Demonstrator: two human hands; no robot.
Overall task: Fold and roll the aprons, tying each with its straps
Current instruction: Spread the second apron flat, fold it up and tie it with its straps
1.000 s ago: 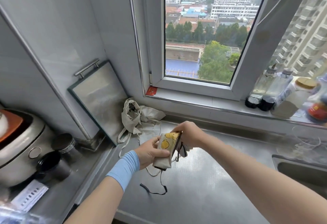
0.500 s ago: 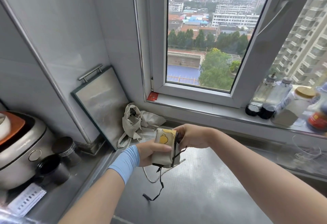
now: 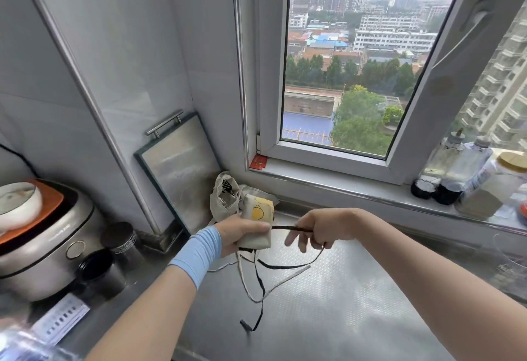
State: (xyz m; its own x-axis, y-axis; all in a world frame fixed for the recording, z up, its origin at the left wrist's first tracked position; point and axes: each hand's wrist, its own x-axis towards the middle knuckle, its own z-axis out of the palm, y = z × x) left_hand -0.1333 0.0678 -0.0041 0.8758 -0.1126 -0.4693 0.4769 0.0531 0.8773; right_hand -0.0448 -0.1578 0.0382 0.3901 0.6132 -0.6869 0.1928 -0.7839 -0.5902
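Beige roll (image 3: 258,225) with a yellow print: an apron, folded and rolled, held upright above the steel counter (image 3: 356,303) and clear of it.

Left hand (image 3: 241,232): wrapped round the roll from its left side, thumb across the front face, gripping it. Blue cuff (image 3: 196,252) on that wrist.

Right hand (image 3: 320,228): out to the right of the roll, apart from the left hand. Fingers curled, pinching a black strap (image 3: 286,228). Fingertips slightly blurred.

Black strap: taut and about level from the front of the roll to the right hand. From the right hand it falls in a slack loop back under the roll, then hangs down. Loose end sits low near the counter; contact cannot be told.

Pale strap (image 3: 288,279): trails slack from the bottom of the roll, crossing the black one, and lies along the counter.

Bundle (image 3: 226,198): more beige cloth, crumpled, in the back corner of the counter just behind the roll, under the sill (image 3: 328,176).

Surroundings: metal board (image 3: 179,166) with a bar handle leans on the wall left of the bundle. Cooker (image 3: 48,252) at far left, white bowl (image 3: 17,203) on top. Two dark tins (image 3: 121,239) stand beside the cooker. Bottles (image 3: 456,166) on the sill at right.
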